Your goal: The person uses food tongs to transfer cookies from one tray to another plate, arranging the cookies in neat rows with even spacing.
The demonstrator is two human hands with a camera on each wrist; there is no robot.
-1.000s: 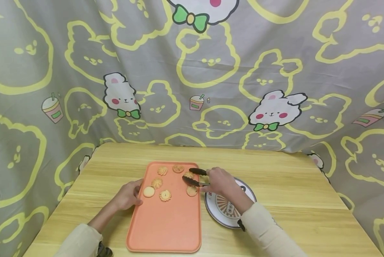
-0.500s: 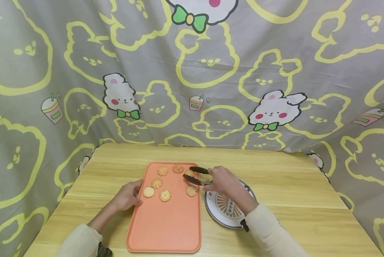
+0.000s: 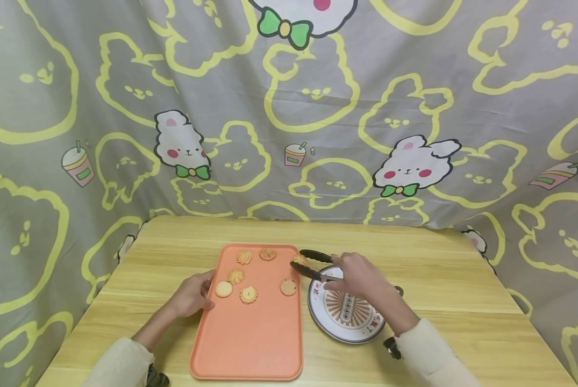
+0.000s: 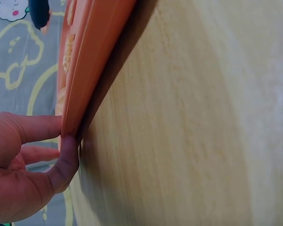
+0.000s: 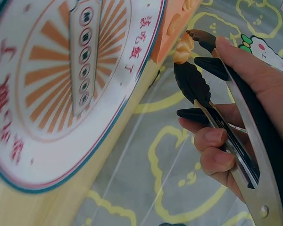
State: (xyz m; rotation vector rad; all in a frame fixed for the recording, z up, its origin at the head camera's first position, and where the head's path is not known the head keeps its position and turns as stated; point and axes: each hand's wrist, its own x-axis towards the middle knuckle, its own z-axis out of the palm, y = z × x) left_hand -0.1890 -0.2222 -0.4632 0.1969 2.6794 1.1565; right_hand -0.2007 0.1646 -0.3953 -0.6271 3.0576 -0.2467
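Observation:
My right hand (image 3: pixel 361 274) grips black-tipped metal tongs (image 5: pixel 243 136), which hold a swirled cookie (image 5: pixel 183 49) between their tips. In the head view, tongs and cookie hover at the tray's upper right edge, beside the plate. My left hand (image 3: pixel 194 294) pinches the left rim of the orange tray (image 3: pixel 250 338), thumb on one side and fingertips on the other in the left wrist view. Several cookies lie in the tray's far half, among them a plain round one (image 3: pixel 223 289), a ruffled one (image 3: pixel 249 294) and a speckled one (image 3: pixel 289 287).
Right of the tray lies a round white plate (image 3: pixel 325 317) with a sunburst print and red characters, partly covered by my right hand. Both rest on a wooden table (image 3: pixel 443 301). A grey cartoon-print curtain (image 3: pixel 250 97) hangs behind and at the sides.
My right hand has moved right with the tongs, carrying the swirled cookie off its spot at the tray's upper right. My left hand and the tray have stayed put.

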